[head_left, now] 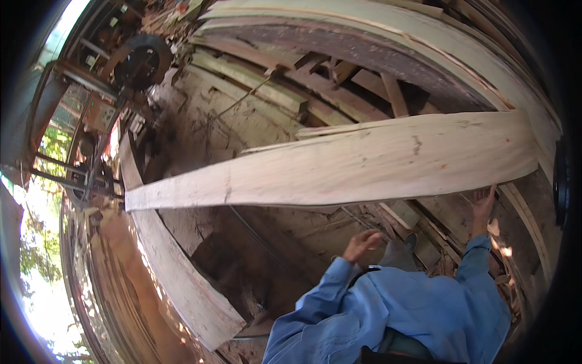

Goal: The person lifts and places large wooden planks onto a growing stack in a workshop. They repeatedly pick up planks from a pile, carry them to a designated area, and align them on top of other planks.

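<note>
A long pale wooden plank [364, 161] stretches across the view, broad at the right and narrower toward the left. My right hand [483, 209] is at its near edge close to the broad end, one finger pointing up beside the edge and the other fingertips partly hidden against or beneath the wood. In front of my body, short of the plank, my left hand [362, 244] hangs in the air with loosely bent fingers and nothing in it. The plank's narrow end lies over another pale board [182, 270] at the left.
A machine with a wheel [142, 62] and metal frame stands at the far left. Large sawn slabs [364, 24] lie along the far side, with beams [260, 82] stacked below them. Stacked boards [124, 291] fill the near left. Offcuts [424, 233] litter the ground by my feet.
</note>
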